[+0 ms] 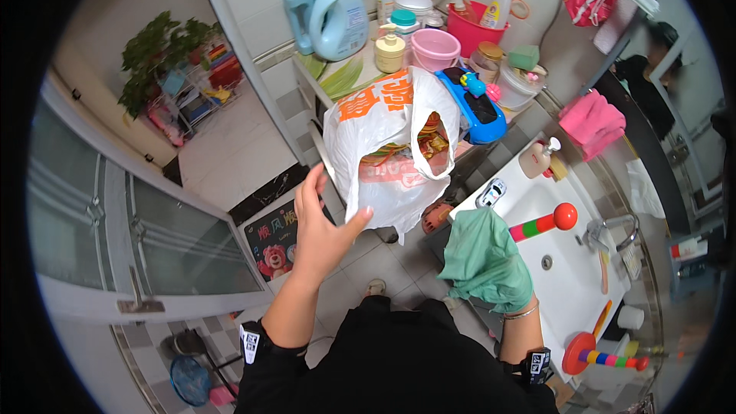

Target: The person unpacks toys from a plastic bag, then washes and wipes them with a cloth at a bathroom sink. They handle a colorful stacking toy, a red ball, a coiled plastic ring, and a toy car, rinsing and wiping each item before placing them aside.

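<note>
My left hand [326,230] is raised with thumb and fingers apart, at the lower left of a white plastic bag [382,190] with orange print; whether the thumb touches the bag is unclear. Colourful items show through the bag's openings. A green cloth [483,259] covers my right hand [512,293], hiding its fingers, at the near edge of the white sink [563,293]. Beside the cloth, a striped toy stick with a red ball [540,223] extends over the basin; I cannot tell whether that hand grips it. A small white toy car [491,192] sits on the sink's corner.
Blue detergent bottles [339,17], a pink bucket [435,49], a red bucket [474,29] and a blue toy car [474,109] crowd the counter. A soap dispenser [537,158] and faucet [604,233] edge the sink. Another striped toy [604,356] lies at the lower right. Glass doors [172,230] stand left.
</note>
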### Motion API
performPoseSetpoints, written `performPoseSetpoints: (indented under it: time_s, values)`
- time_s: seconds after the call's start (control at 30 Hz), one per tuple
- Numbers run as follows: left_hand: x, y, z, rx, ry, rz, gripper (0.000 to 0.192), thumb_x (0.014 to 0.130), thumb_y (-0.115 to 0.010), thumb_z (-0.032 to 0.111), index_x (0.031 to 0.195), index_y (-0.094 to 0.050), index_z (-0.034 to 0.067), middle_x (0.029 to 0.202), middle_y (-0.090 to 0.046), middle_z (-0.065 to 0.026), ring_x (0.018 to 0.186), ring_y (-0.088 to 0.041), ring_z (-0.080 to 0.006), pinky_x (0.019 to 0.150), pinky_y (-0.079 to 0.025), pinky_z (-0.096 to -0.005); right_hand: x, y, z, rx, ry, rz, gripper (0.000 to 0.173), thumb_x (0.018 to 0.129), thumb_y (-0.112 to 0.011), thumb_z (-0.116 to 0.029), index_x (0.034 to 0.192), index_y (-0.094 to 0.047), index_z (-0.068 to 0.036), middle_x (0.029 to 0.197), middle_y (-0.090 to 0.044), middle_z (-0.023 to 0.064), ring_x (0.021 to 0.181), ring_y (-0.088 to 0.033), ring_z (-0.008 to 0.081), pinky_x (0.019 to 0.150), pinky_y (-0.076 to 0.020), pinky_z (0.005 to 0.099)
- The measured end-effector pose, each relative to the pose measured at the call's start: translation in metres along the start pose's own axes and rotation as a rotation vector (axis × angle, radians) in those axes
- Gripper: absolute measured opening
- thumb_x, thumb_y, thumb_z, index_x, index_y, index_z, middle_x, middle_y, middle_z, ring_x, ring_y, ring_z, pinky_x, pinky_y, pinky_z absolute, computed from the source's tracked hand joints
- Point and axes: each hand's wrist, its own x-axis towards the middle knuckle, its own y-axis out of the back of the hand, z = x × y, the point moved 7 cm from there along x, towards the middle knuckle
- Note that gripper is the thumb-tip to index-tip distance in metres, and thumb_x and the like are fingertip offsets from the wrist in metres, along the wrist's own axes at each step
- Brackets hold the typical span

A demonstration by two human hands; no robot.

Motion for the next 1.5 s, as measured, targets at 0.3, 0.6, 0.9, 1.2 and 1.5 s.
performPoseSetpoints:
  time_s: [0.3, 0.6, 0.9, 1.2, 1.5]
  values:
    - [0.007, -0.008, -0.041, -0.416, 0.200, -0.193, 0.055, 0.084, -0.058, 0.003, 0.132, -0.032, -0.001, 0.084, -0.058, -0.0073, 0.068, -0.057, -0.0115, 0.065, -0.048, -0.0250, -0.016, 0.062, 0.031, -0.277, -0.271, 0.293, 0.012, 0.084, -0.052, -0.009, 0.077, -0.056, -0.001, 0.074, -0.057, 0.0064, 0.063, -0.058, 0.0164, 0.049, -0.0452, 0.0261]
    - [0.044, 0.022, -0.010, -0.577, 0.110, -0.026, 0.046, 0.088, -0.057, 0.008, 0.129, -0.038, 0.000, 0.088, -0.057, -0.0063, 0.051, -0.043, -0.0037, 0.045, -0.036, -0.0162, -0.144, 0.254, -0.016, -1.830, -0.401, 0.959, 0.015, 0.074, -0.056, -0.017, 0.076, -0.064, -0.004, 0.077, -0.063, 0.0203, 0.072, -0.060, 0.0402, 0.062, -0.0500, 0.0423]
    - [0.059, 0.015, 0.027, -0.552, -0.051, -0.072, 0.044, 0.089, -0.053, 0.006, 0.130, -0.038, 0.001, 0.106, -0.060, -0.0127, 0.054, -0.042, -0.0024, 0.047, -0.036, -0.0150, -0.181, 0.332, 0.011, -1.989, -1.108, 1.133, 0.031, 0.081, -0.054, -0.013, 0.109, -0.063, -0.007, 0.115, -0.060, 0.0122, 0.097, -0.062, 0.0288, 0.078, -0.0507, 0.0466]
    - [0.063, 0.021, 0.052, -0.710, -0.094, -0.100, 0.051, 0.091, -0.051, 0.016, 0.135, -0.030, 0.001, 0.117, -0.056, -0.0170, 0.049, -0.038, -0.0016, 0.044, -0.033, -0.0143, -0.100, 0.235, -0.027, -1.722, -0.764, 0.259, 0.014, 0.077, -0.058, -0.012, 0.079, -0.067, 0.000, 0.083, -0.066, 0.0169, 0.076, -0.063, 0.0259, 0.069, -0.0508, 0.0348]
    - [0.063, 0.021, 0.094, -0.685, -0.301, -0.247, 0.077, 0.092, -0.038, 0.052, 0.141, -0.001, 0.005, 0.137, -0.036, -0.0227, 0.048, -0.048, -0.0078, 0.042, -0.037, -0.0163, 0.010, -0.062, -0.085, -0.696, -0.090, -0.426, 0.018, 0.091, -0.051, -0.012, 0.102, -0.056, 0.001, 0.088, -0.061, 0.0058, 0.074, -0.058, 0.0115, 0.066, -0.0493, 0.0254]
